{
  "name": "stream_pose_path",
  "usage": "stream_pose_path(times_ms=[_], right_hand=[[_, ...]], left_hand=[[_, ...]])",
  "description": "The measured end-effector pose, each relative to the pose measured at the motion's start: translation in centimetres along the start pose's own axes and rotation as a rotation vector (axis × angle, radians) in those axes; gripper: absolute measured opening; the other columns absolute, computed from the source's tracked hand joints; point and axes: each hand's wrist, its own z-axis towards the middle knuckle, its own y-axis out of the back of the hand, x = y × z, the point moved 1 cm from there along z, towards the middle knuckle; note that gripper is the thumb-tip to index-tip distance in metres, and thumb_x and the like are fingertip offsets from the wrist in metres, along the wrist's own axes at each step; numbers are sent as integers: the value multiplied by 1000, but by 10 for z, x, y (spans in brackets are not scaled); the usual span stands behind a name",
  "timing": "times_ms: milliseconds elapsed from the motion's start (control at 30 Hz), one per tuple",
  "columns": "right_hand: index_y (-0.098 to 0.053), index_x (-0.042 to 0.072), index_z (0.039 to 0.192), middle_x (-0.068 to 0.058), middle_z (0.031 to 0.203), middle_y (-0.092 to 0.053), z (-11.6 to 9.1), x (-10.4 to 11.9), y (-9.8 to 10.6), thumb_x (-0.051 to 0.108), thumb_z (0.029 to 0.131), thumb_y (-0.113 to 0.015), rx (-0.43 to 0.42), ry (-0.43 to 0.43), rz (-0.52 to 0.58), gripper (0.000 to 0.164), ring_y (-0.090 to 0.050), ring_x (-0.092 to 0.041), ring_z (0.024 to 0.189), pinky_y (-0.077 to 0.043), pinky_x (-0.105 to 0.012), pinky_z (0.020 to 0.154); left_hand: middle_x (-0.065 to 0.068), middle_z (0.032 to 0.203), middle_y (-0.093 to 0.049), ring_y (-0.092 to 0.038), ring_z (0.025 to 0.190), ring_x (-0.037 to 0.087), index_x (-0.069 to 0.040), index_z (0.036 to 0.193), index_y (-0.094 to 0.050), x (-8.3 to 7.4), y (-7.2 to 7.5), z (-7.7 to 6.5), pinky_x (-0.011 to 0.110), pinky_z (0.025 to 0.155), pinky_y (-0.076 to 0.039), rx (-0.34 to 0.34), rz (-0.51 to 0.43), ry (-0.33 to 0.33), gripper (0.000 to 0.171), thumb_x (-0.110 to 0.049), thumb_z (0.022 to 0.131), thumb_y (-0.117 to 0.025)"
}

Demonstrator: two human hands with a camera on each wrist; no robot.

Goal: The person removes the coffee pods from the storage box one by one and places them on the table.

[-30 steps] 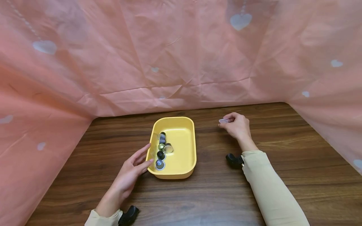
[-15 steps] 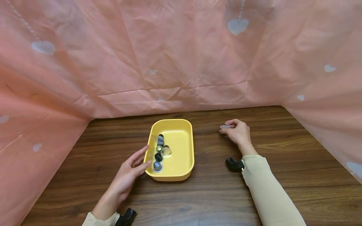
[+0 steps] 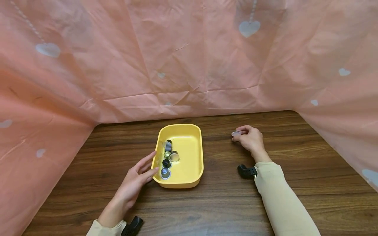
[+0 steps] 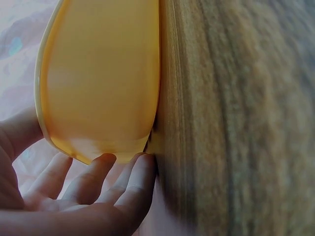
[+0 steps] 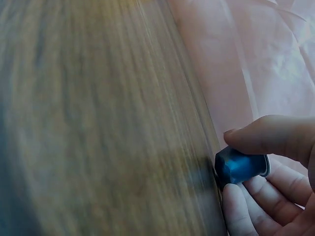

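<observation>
The left hand (image 3: 133, 181) is resting loosely spread against the left side of the tray (image 3: 190, 157), presumably steadying it; several pods (image 3: 165, 173) are lying inside along that side. Right of the tray, the right hand (image 3: 251, 140) is pinching 1 blue pod (image 5: 241, 165) lid-up, perhaps so its narrow end is facing the table (image 3: 221, 206).

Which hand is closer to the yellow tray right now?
Left. The left hand is at the near-left side of the yellow tray, touching its rim; the right hand is apart from it, off to its right, pinching a blue capsule.
</observation>
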Motion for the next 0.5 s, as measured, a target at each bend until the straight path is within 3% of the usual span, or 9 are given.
stream_pose_path(times_ms=[267, 500], right_hand=[[-76, 5, 121, -20, 117, -79, 1, 0, 0, 17, 84, -87, 12, 60, -27, 40, -66, -35, 110, -44, -33, 88], [-77, 5, 124, -21, 121, -79, 1, -4, 1, 15, 85, -88, 35, 61, -7, 42, -67, -35, 116, -44, -33, 92]], left_hand=[[13, 166, -51, -53, 147, 24, -27, 164, -47, -2, -1, 1, 29, 105, -55, -2, 8, -4, 62, -16, 107, -68], [10, 166, -51, -52, 147, 22, -30, 162, -48, -2, 0, -1, 27, 103, -55, -4, 8, 18, 61, -17, 107, -69]])
